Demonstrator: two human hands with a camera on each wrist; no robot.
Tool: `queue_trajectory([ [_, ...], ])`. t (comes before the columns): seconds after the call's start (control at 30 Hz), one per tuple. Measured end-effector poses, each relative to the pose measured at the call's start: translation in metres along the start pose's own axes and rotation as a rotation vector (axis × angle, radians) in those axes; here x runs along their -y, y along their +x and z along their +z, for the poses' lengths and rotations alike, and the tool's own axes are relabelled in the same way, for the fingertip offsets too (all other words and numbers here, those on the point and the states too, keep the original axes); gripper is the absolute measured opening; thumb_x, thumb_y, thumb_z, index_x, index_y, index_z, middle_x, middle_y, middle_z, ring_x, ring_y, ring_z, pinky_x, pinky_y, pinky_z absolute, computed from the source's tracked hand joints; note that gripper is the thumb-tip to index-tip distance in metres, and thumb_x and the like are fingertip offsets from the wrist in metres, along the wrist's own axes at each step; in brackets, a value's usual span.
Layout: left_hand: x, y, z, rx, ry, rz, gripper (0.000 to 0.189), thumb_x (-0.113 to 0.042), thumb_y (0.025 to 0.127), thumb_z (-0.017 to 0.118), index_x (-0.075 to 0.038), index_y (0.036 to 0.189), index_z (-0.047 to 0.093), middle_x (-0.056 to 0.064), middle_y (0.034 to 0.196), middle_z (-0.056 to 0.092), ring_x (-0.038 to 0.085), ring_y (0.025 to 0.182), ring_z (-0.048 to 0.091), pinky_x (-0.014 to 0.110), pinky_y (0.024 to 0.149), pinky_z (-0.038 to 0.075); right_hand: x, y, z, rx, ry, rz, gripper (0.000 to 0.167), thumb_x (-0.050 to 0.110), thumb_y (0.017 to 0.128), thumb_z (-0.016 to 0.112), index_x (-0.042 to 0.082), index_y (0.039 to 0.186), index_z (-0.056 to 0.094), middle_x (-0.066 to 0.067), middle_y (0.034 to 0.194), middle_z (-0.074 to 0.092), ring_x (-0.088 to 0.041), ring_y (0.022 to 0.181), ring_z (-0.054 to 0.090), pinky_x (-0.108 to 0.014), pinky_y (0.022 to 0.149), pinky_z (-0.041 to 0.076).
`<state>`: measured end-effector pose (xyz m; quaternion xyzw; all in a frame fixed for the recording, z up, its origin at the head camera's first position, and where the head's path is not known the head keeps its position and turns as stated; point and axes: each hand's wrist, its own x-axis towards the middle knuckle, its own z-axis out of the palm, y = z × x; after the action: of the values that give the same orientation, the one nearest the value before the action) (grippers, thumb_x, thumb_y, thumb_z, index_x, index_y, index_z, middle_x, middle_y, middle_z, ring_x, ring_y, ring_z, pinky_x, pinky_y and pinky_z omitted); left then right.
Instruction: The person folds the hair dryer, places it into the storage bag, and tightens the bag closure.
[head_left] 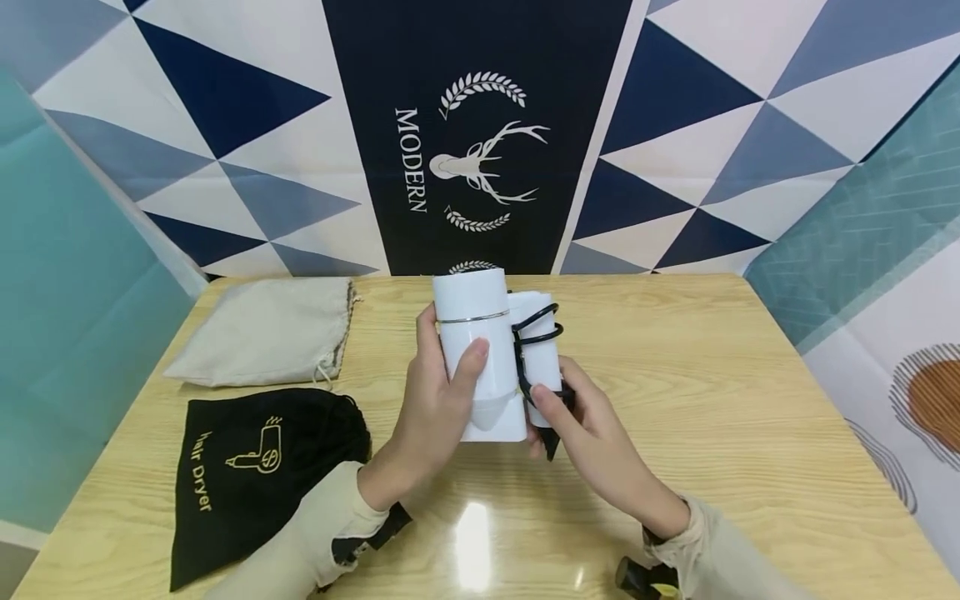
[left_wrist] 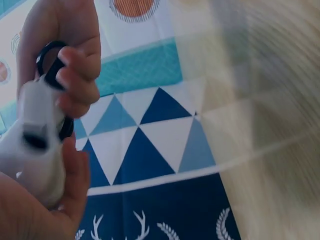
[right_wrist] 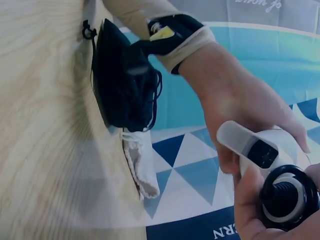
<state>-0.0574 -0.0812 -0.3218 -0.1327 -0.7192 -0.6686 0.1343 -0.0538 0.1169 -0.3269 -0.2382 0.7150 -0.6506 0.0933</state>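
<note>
A white hair dryer (head_left: 471,358) is held up over the table between both hands, its handle (head_left: 540,362) folded alongside the barrel. My left hand (head_left: 423,408) grips the barrel from the left, thumb across its front. At the handle's lower end my right hand (head_left: 596,429) holds on, thumb in front and fingers behind. Loops of black cord (head_left: 520,358) wind round the handle. In the right wrist view, the handle's end shows a black ring with a ribbed cord sleeve (right_wrist: 282,197). The right palm is partly hidden by the handle in the head view.
On the table's left lies a black drawstring pouch (head_left: 315,442) printed with "hair Dryer". Behind it rests a light grey cloth pouch (head_left: 262,333). The wooden table (head_left: 712,375) meets a patterned cloth backdrop (head_left: 480,50) at its far edge.
</note>
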Motion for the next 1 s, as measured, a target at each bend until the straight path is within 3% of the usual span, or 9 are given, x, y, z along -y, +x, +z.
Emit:
queue_trajectory([
  [0.27, -0.007, 0.005, -0.032, 0.212, 0.253, -0.215, 0.05, -0.049, 0.103, 0.047, -0.016, 0.138, 0.035, 0.005, 0.112, 0.062, 0.019, 0.093, 0.064, 0.035, 0.07, 0.055, -0.002, 0.005, -0.005, -0.042, -0.053, -0.034, 0.027, 0.011, 0.107, 0.044, 0.007, 0.134, 0.046, -0.016, 0.086, 0.054, -0.029, 0.061, 0.055, -0.037, 0.047, 0.047],
  [0.43, -0.007, 0.005, -0.049, 0.294, 0.433, -0.286, 0.054, -0.061, 0.099, 0.044, -0.018, 0.131, 0.041, 0.002, 0.107, 0.061, 0.017, 0.091, 0.06, 0.036, 0.073, 0.051, -0.006, 0.009, -0.003, -0.061, -0.068, -0.035, 0.026, 0.012, 0.106, 0.046, 0.008, 0.132, 0.048, -0.021, 0.085, 0.052, -0.027, 0.061, 0.053, -0.035, 0.048, 0.048],
  [0.7, 0.0, 0.0, -0.066, 0.368, 0.575, -0.354, 0.064, -0.071, 0.095, 0.04, -0.023, 0.137, 0.045, -0.001, 0.11, 0.06, 0.016, 0.093, 0.058, 0.036, 0.075, 0.05, -0.013, 0.007, -0.002, -0.063, -0.108, -0.003, 0.023, 0.013, 0.106, 0.047, 0.004, 0.128, 0.05, -0.022, 0.083, 0.05, -0.023, 0.061, 0.053, -0.036, 0.049, 0.048],
  [0.83, -0.002, 0.007, -0.083, 0.407, 0.678, -0.358, 0.069, -0.071, 0.095, 0.04, -0.021, 0.143, 0.044, 0.004, 0.122, 0.059, 0.021, 0.104, 0.059, 0.041, 0.081, 0.051, -0.014, 0.008, -0.002, -0.083, -0.11, 0.005, 0.022, 0.013, 0.106, 0.047, 0.003, 0.125, 0.05, -0.02, 0.082, 0.051, -0.024, 0.061, 0.052, -0.036, 0.048, 0.048],
  [1.0, -0.004, 0.019, -0.104, 0.412, 0.764, -0.333, 0.058, -0.059, 0.099, 0.048, -0.014, 0.135, 0.051, 0.009, 0.126, 0.059, 0.026, 0.107, 0.061, 0.044, 0.085, 0.052, -0.013, 0.016, -0.004, -0.097, -0.119, -0.012, 0.022, 0.015, 0.107, 0.046, 0.003, 0.125, 0.05, -0.018, 0.082, 0.051, -0.025, 0.06, 0.051, -0.036, 0.048, 0.047],
])
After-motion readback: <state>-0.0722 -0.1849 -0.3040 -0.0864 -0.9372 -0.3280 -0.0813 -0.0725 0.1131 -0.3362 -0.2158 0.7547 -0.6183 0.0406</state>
